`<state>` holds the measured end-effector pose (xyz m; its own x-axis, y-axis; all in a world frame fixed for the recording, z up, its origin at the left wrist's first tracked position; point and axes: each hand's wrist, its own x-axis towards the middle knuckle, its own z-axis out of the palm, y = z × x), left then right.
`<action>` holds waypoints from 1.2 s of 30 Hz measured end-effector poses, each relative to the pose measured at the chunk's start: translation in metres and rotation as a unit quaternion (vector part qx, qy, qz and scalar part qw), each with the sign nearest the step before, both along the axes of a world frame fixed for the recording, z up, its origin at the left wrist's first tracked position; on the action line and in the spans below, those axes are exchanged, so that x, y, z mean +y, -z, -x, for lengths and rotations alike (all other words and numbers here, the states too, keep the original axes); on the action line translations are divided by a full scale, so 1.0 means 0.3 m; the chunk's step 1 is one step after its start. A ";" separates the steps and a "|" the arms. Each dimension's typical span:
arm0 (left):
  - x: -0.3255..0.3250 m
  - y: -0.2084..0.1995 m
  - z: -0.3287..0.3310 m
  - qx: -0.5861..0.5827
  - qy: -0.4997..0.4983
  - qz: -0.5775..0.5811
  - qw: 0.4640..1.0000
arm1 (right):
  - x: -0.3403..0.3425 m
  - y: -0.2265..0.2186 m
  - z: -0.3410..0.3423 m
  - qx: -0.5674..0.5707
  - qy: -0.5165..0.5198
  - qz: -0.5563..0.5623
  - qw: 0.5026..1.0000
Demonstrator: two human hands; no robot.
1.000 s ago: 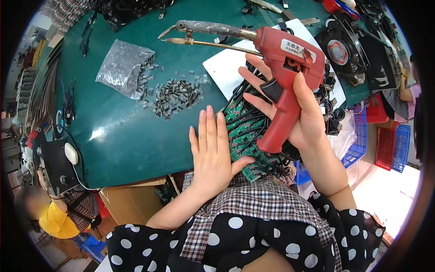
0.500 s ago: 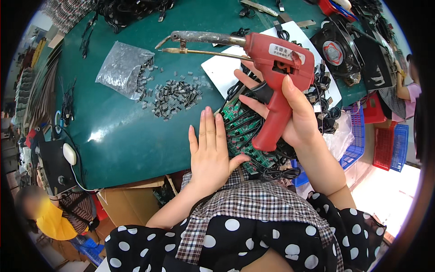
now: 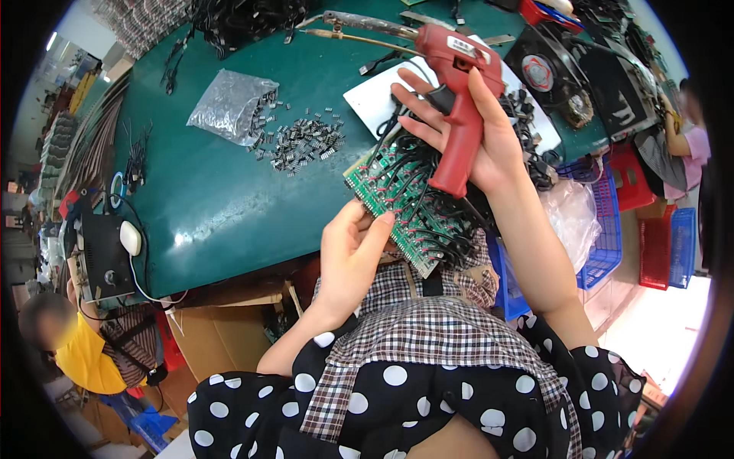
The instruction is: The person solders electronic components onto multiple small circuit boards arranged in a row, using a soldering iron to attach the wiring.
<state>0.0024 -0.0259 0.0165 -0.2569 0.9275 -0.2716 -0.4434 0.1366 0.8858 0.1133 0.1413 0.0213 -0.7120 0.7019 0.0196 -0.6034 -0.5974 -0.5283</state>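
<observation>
My left hand point(image 3: 348, 264) pinches the near-left edge of a green circuit board panel point(image 3: 417, 252) between thumb and fingers. The panel is tilted at the table's front edge, and many black cables with red wire ends lie across it. In my right hand point(image 3: 498, 153) rests a red soldering gun point(image 3: 461, 130), its handle against the palm under the thumb, with the other fingers stretched out behind it. The gun's long metal tip points to the far left, above the table. Part of the panel is hidden beneath the cables and the gun.
Small metal connectors point(image 3: 310, 141) lie piled beside a clear plastic bag point(image 3: 229, 107) on the green table point(image 3: 229, 199). A white board point(image 3: 367, 99) is behind my right hand, and a black fan point(image 3: 547, 73) stands farther right. Blue basket point(image 3: 600, 245) at right; co-workers at both sides.
My left hand has gone from lying flat with fingers spread to gripping the circuit board panel, whose edge is now raised and turned. The soldering gun has shifted slightly away and up in the picture.
</observation>
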 end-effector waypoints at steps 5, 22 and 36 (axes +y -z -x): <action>-0.031 0.027 0.043 -0.051 0.012 -0.009 0.999 | 0.051 -0.010 -0.047 0.201 -0.103 0.027 0.974; -0.801 -0.230 0.504 0.359 0.082 -0.126 0.921 | -0.029 -0.006 -0.356 0.215 -0.081 0.057 0.972; -0.129 0.052 0.339 0.546 -0.092 0.071 0.830 | -0.129 0.011 -0.456 0.013 0.085 0.023 0.996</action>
